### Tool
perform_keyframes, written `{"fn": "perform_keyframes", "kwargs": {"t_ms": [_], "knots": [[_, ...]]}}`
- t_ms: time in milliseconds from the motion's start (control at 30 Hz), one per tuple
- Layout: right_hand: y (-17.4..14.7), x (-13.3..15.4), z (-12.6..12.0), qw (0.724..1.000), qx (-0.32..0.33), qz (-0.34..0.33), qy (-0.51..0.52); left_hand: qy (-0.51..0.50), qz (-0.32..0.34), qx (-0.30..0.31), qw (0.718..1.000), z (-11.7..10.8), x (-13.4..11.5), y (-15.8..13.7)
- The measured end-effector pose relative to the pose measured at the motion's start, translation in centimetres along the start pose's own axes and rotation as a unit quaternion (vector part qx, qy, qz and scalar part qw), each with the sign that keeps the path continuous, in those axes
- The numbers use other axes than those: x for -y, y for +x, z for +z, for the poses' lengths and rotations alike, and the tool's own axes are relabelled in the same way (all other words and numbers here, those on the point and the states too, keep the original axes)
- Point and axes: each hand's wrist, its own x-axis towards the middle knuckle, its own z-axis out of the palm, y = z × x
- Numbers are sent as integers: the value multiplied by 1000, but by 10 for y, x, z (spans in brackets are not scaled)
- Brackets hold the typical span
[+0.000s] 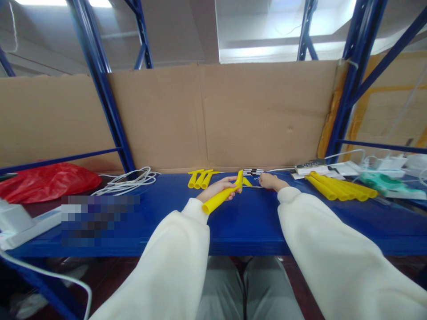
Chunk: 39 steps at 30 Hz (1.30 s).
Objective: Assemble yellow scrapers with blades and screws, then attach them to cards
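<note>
My left hand (pixel 216 188) is wrapped round a yellow T-shaped tube (pixel 218 201), its round end toward me and its crosspiece pointing away. Just right of the crosspiece, a small yellow pointed piece (pixel 247 182) shows at the blue tabletop. My right hand (pixel 267 181) is closed low over the table; whatever its fingers hold is hidden. Beside that hand, toward the cardboard, lie several thin black-and-white sticks (pixel 252 172). Three more yellow T-shaped tubes (pixel 200 179) rest left of my hands. Another group of yellow tubes (pixel 337 186) lies side by side to the right.
A cardboard sheet (pixel 207 115) walls off the back between blue posts (pixel 347 98). On the left are a red plastic bag (pixel 56 180), coiled white cables (pixel 136 181) and a white power strip (pixel 30 229). White adapters (pixel 388 162) and a green item (pixel 383 182) sit far right.
</note>
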Motion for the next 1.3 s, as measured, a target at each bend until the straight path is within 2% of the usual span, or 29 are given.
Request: {"fn": "perform_keyframes", "kwargs": {"t_ms": [167, 400, 533, 600, 700, 867, 967, 1100, 1300], "knots": [[1, -3, 2, 1000, -13, -9, 15, -7, -3, 2, 1000, 3, -2, -2], [7, -6, 4, 995, -60, -57, 49, -22, -10, -3, 1000, 5, -2, -3], [14, -7, 8, 980, -118, -88, 134, -26, -14, 17, 999, -1, 1, 2], [16, -6, 11, 962, -140, -103, 210, -27, -16, 31, 999, -4, 4, 6], [16, 0, 14, 925, -139, -125, 330, -30, -12, 42, 999, -6, 6, 8], [4, 14, 12, 819, -63, -199, 534, -34, -11, 31, 999, -2, 5, 4], [-7, 21, 10, 777, -10, -225, 588, -37, -9, 39, 999, 0, 4, 3], [-17, 27, 9, 757, 28, -225, 613, -55, -16, 43, 997, -1, 6, 3], [-20, 31, 11, 752, 29, -220, 621, -57, -25, 34, 998, 2, 4, -1]]}}
